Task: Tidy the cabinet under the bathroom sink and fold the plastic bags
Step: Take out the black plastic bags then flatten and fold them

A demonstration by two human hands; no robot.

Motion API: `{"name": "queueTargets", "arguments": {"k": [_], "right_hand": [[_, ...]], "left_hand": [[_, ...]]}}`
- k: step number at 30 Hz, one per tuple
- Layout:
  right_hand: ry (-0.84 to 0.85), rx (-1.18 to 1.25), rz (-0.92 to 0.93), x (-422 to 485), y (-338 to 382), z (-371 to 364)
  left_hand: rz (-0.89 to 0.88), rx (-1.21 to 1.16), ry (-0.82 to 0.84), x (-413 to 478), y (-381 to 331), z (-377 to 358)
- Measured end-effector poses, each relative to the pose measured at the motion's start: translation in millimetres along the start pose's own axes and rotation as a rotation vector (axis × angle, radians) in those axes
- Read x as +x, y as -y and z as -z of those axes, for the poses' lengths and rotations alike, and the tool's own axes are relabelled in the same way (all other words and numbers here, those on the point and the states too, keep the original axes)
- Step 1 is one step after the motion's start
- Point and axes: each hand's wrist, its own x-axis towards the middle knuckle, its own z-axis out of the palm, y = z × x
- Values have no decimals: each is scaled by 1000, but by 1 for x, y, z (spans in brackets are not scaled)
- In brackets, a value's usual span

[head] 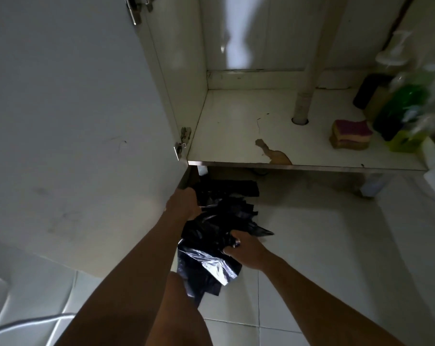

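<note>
A heap of black plastic bags (219, 221) lies on the tiled floor in front of the open cabinet (236, 126). My left hand (184, 204) grips the far left part of the heap, close to the open door's lower corner. My right hand (246, 250) is closed on a bunched part of a black bag, whose shiny loose end (209, 268) hangs toward my knee. The cabinet's white floor is worn, with a peeled brown patch (276, 153) near its front edge.
The white cabinet door (74, 108) stands open at left. Inside are a white drain pipe (303, 91), a pink and yellow sponge (351, 134), and several bottles (398, 113) at the right. A white object (371, 186) stands under the cabinet. My knee (181, 308) is below the bags.
</note>
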Motion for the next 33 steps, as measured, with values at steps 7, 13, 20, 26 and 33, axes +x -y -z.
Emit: {"name": "queueTargets", "arguments": {"k": [7,13,20,26,33], "right_hand": [[57,-129,-30,1,-14,-4],[165,-300,-66,1,-10,-30],[160,-151,-112,12,7,-64],[256,108,-136,-7,14,-18],[-47,358,134,-23,51,64]], "left_hand": [[134,-167,-313,-8,-15,11],[131,-323,-662,-25,-34,57],[-15,-620,-971,-30,-46,106],[-187,-646,-1107,-29,-52,116],[-304,-618,-1164,-45,-96,158]]}}
